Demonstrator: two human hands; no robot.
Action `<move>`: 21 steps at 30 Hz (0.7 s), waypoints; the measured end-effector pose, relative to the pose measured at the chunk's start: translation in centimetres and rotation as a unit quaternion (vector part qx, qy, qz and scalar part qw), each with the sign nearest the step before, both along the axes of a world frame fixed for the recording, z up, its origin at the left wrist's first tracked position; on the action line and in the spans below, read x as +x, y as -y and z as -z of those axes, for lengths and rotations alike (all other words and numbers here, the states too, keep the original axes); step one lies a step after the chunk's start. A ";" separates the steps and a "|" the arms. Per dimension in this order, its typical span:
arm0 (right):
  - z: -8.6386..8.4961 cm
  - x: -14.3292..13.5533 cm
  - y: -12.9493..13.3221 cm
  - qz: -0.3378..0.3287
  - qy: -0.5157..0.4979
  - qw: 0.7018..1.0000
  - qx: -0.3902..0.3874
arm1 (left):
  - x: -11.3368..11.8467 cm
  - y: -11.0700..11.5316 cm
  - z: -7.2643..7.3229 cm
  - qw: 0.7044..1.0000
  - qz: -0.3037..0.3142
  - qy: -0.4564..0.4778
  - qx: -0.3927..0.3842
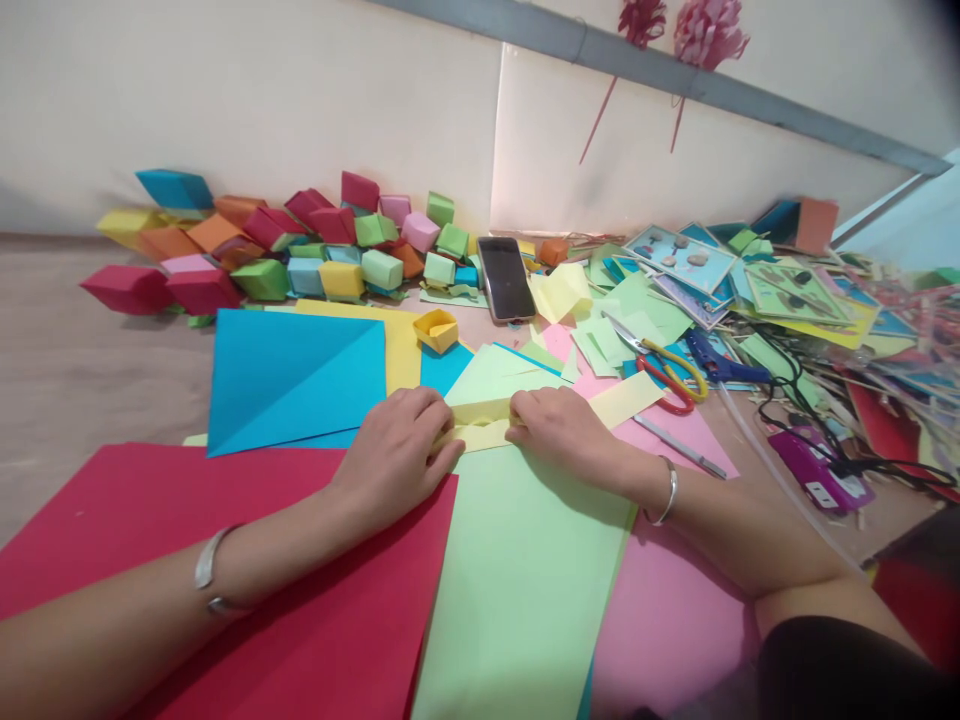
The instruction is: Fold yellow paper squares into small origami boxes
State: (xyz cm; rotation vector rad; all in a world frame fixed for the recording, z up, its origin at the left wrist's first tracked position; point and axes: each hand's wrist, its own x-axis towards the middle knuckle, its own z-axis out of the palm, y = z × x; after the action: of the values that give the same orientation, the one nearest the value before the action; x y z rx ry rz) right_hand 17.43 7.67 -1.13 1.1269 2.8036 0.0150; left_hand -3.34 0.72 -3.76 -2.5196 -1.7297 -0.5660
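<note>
A pale yellow paper strip (485, 433) with folded edges stretches between my two hands, just above light green sheets (525, 560). My left hand (401, 450) grips its left end, thumb and fingers pressed together. My right hand (562, 435) pinches it farther right, and a flat pale yellow piece (626, 402) sticks out beyond that hand. Under my left forearm lies a large red sheet (300, 520). A small folded yellow paper box (436, 330) sits beyond my left hand, next to a blue sheet (296, 375).
Several folded paper boxes (330, 225) are piled along the wall, with a phone (506, 280) beside them. Scissors (667, 370), a grey pen-like stick (679, 446), a blue glue gun (724, 362) and a purple power strip (820, 470) lie to the right among paper scraps and cables.
</note>
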 end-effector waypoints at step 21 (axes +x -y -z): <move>-0.5 1.2 4.9 -0.190 0.107 0.965 0.144 | 0.8 4.3 -1.5 0.962 0.061 -0.219 0.151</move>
State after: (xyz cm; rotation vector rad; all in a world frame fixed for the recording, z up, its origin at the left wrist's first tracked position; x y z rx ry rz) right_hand 18.59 2.79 -0.63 0.5652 2.8271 0.5584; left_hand -2.54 -3.61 -2.29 -2.3175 -1.2389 -0.2256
